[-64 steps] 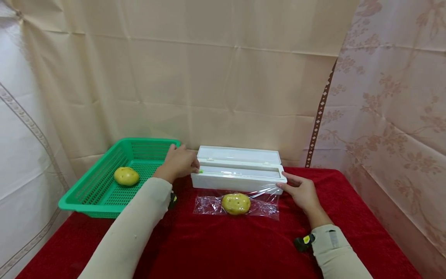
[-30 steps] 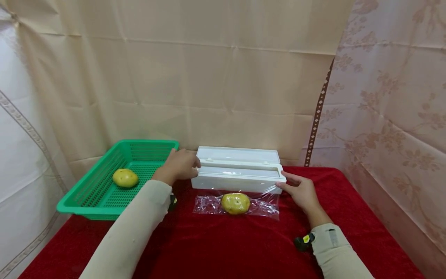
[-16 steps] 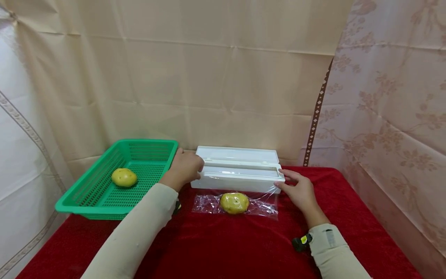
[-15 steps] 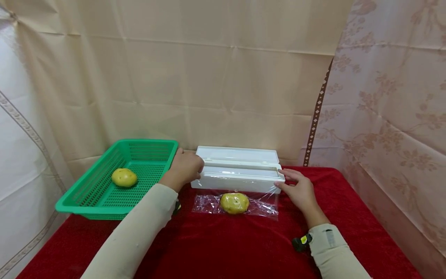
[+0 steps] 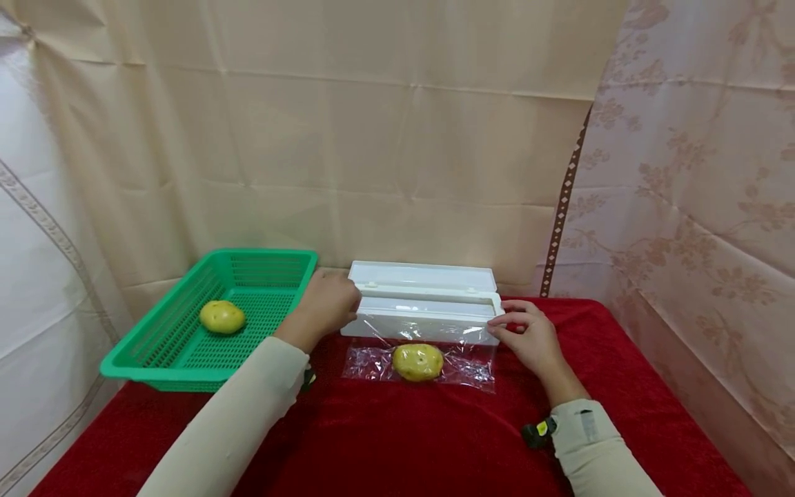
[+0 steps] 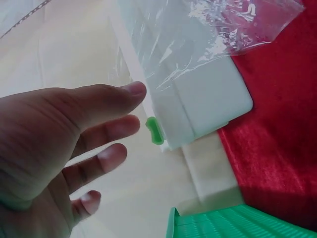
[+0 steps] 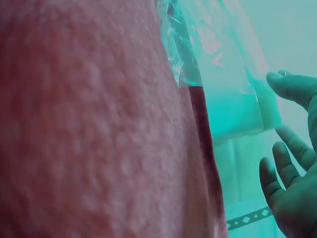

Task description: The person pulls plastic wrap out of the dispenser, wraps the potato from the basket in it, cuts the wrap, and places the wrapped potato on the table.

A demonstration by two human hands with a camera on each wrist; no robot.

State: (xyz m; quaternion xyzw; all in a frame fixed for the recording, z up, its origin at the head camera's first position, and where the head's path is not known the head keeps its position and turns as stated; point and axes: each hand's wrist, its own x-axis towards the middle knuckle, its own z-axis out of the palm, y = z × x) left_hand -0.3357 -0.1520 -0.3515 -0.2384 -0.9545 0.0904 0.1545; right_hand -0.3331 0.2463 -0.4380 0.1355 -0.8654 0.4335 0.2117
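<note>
A white cling film box [image 5: 422, 324] stands with its lid raised. My left hand [image 5: 326, 304] is beside its left end; in the left wrist view the fingers [image 6: 116, 128] curve loosely with nothing between them. A green slider [image 6: 154, 131] sits at that end of the box, close to the fingertips. My right hand [image 5: 531, 338] is at the right front corner, thumb and forefinger near the rim; in the right wrist view its fingers [image 7: 285, 163] are spread apart. Clear cling film [image 5: 468, 366] covers a yellow potato [image 5: 418, 362] in front, its far edge overlapping the box front.
A green basket [image 5: 161, 373] on the left holds another potato [image 5: 222, 317]. Red cloth [image 5: 397, 442] covers the table. Beige curtain [image 5: 397, 138] hangs close behind, and a patterned curtain [image 5: 702, 207] hangs on the right.
The film, earlier stretched from the box's right corner, now has a loose, raised edge across the box front. My right fingers have shifted and spread at the corner; the left hand moved slightly.
</note>
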